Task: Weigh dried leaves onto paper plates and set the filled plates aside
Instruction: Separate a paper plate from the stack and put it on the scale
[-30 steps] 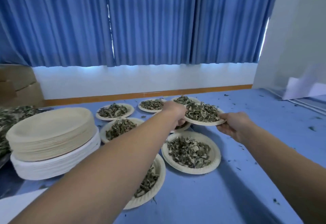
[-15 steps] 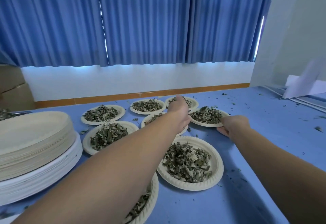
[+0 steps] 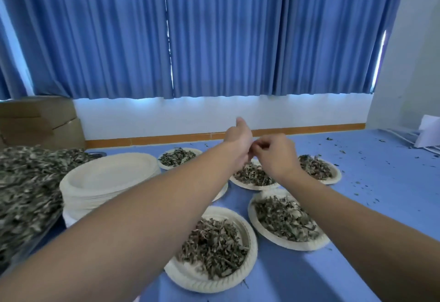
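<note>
Head view showed both hands lifted above the filled plates and meeting in mid-air, neither touching a plate. The left hand (image 3: 239, 143) had its back to the camera, with one digit poking up towards twelve o'clock. Its other fingers were hidden, so I cannot tell how far it was open or whether it held anything. The right hand (image 3: 273, 156), just at its three o'clock, had its fingers (image 3: 260, 146) curled in against the left hand, and nothing showed between them.

Five plates of dried leaves (image 3: 214, 247) lay in plain sight on the blue surface (image 3: 392, 206). The nearest plate (image 3: 181, 275) sat at six o'clock from the hands, close to the camera. A second plate (image 3: 252, 209) lay just beside it at its two o'clock. A third plate (image 3: 240, 182) lay directly under the hands, partly covered by the right wrist. A fourth plate (image 3: 337, 175) lay at four o'clock from the hands, and a fifth plate (image 3: 162, 165) at nine o'clock.

The stack of empty plates (image 3: 107, 178) stood at eight o'clock, beside the left forearm. At its nine o'clock, at the picture's edge, lay a heap of loose leaves (image 3: 26, 182). Leaf crumbs dotted the surface at three o'clock.
</note>
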`<state>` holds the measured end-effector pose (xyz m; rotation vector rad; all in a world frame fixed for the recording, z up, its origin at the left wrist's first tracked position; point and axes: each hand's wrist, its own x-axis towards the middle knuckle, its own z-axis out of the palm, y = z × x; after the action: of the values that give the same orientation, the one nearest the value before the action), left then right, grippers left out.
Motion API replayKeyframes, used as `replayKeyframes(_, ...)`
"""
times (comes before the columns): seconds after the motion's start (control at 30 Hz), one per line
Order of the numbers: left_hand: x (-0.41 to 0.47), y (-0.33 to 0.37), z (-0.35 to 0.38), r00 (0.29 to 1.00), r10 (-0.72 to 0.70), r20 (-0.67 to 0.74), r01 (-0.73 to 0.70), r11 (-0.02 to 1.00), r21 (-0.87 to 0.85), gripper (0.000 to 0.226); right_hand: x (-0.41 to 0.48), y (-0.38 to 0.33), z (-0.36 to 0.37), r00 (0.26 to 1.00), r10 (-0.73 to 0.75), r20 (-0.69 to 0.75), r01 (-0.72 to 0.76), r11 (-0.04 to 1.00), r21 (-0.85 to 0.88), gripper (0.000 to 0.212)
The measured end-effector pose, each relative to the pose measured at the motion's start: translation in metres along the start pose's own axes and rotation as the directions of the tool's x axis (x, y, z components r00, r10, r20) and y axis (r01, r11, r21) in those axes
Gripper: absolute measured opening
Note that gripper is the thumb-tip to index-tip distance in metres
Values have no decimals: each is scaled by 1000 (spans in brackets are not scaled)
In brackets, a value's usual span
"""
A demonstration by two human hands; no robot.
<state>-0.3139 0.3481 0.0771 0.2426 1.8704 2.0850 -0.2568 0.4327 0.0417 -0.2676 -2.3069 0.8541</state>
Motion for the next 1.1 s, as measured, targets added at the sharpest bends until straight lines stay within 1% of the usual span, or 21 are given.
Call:
replayKeyframes(0.07, -5, 11, -30, 997, 47, -64, -43, 997, 68, 65, -2, -35, 14, 995, -85, 53, 85, 996, 1, 23)
replayKeyframes(0.13, -14, 24, -66, 991, 82, -104, -73, 993, 89, 62, -5, -66, 26, 988, -132, 80, 133, 991, -8, 22)
replayKeyframes(0.23, -36, 41, -120, 988, 126, -94, -113, 984, 138, 52, -11, -108, 44, 964, -226, 137, 226, 974, 13, 23)
replayKeyframes(0.3, -52, 47, -153, 983, 170, -67, -144, 948, 284, 45, -17, -132, 55, 935, -293, 199, 300, 954, -1, 19)
replayKeyframes(0.33, -59, 49, -169, 977, 207, -49, -170, 898, 406, 40, -20, -143, 61, 910, -339, 239, 354, 935, -22, 17)
replayKeyframes(0.37, -66, 50, -185, 969, 246, -20, -196, 815, 545, 34, -23, -152, 67, 872, -394, 290, 427, 903, -56, 16)
replayKeyframes(0.4, -74, 50, -200, 961, 275, 24, -219, 706, 674, 33, -27, -160, 71, 825, -441, 355, 503, 858, -104, 17)
replayKeyframes(0.43, -80, 49, -214, 954, 290, 75, -241, 595, 767, 35, -30, -166, 75, 775, -468, 424, 569, 808, -149, 19)
replayKeyframes(0.47, -85, 47, -231, 949, 290, 127, -265, 508, 820, 36, -34, -172, 79, 730, -482, 484, 618, 768, -169, 20)
replayKeyframes(0.53, -94, 43, -257, 931, 275, 242, -328, 332, 884, 36, -39, -177, 83, 670, -475, 570, 659, 734, -164, 21)
replayKeyframes(0.6, -106, 42, -279, 899, 249, 360, -399, 128, 908, 35, -42, -181, 87, 641, -453, 620, 658, 740, -140, 23)
replayKeyframes(0.63, -110, 41, -289, 881, 227, 415, -439, 64, 896, 35, -42, -184, 88, 633, -447, 633, 653, 747, -125, 24)
replayKeyframes(0.67, -116, 40, -297, 865, 204, 459, -475, 36, 879, 38, -43, -186, 87, 625, -448, 640, 653, 749, -114, 25)
replayKeyframes(0.73, -122, 38, -311, 837, 187, 514, -526, 21, 850, 42, -44, -190, 86, 601, -457, 655, 670, 736, -101, 29)
replayKeyframes(0.8, -125, 36, -321, 814, 195, 547, -558, 2, 830, 33, -46, -191, 84, 553, -487, 677, 703, 708, -65, 28)
replayKeyframes(0.83, -126, 35, -324, 802, 199, 563, -574, -6, 819, 26, -47, -192, 84, 521, -506, 688, 729, 682, -50, 25)
replayKeyframes(0.9, -127, 34, -328, 786, 205, 584, -596, -3, 803, 23, -47, -191, 83, 466, -539, 702, 783, 621, -43, 21)
replayKeyframes(0.97, -127, 34, -328, 780, 203, 593, -604, -9, 797, 24, -46, -191, 82, 448, -558, 699, 811, 582, -55, 22)
replayKeyframes(1.1, -126, 35, -327, 748, 181, 638, -632, -99, 769, 26, -47, -188, 83, 391, -614, 686, 863, 504, -40, 26)
